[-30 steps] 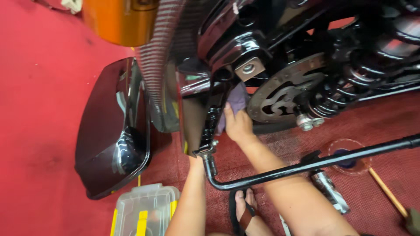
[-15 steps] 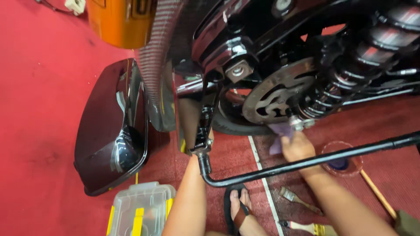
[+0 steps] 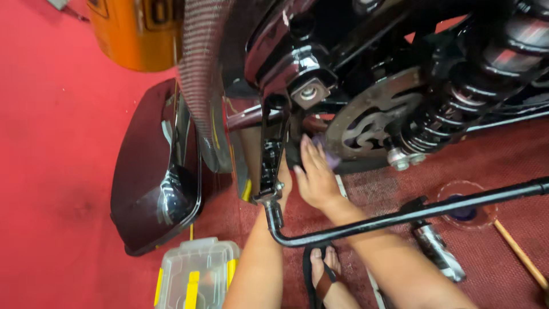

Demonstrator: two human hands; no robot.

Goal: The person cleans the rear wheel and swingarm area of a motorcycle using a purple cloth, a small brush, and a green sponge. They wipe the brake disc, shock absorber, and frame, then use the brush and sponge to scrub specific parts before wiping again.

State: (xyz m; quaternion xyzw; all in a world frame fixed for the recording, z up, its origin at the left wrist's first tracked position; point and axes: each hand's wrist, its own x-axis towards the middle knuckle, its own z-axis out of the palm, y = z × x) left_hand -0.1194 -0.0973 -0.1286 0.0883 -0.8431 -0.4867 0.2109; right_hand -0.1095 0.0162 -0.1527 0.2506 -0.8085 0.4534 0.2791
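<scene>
The right hand (image 3: 315, 178) has come back up to the motorcycle: half a second ago it was out to the right and lower, near the chrome bolt (image 3: 398, 159) below the brake disc (image 3: 366, 123), and now it lies flat, fingers spread, against the dark space just left of that disc. A purple cloth (image 3: 327, 153) sits under its fingertips, pressed against the metal rather than pinched — the hand covers most of it, so only a small edge shows. This is close to where the hand and cloth were a second ago, so the wiping seems to run back and forth over the same patch beside the disc. The left hand (image 3: 284, 182) has hardly shifted; it reaches up behind the black bracket (image 3: 271, 154) that hangs from the frame, and most of it is hidden there, so whether it grips anything cannot be told. The bent black bar (image 3: 400, 216) crosses over both forearms as before. On the red floor lie a detached dark fairing panel (image 3: 154, 171) and a clear box with yellow latches (image 3: 194, 273), both untouched — well apart from the hands.
</scene>
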